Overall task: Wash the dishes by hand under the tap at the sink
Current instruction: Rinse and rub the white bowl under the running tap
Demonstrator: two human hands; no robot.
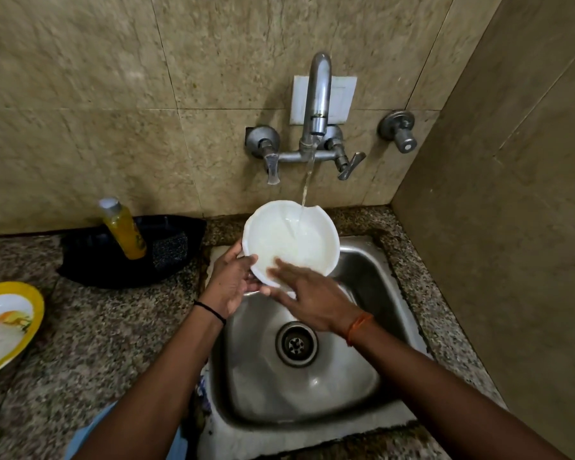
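Left hand: forearm bare, reaching forward from lower left; fingers curled, thumb on top, gripping the near-left rim of a bowl; thin dark band at the wrist. Right hand: forearm bare, entering from lower right; palm down, fingers spread flat, tips inside the bowl's near edge; orange thread at the wrist.
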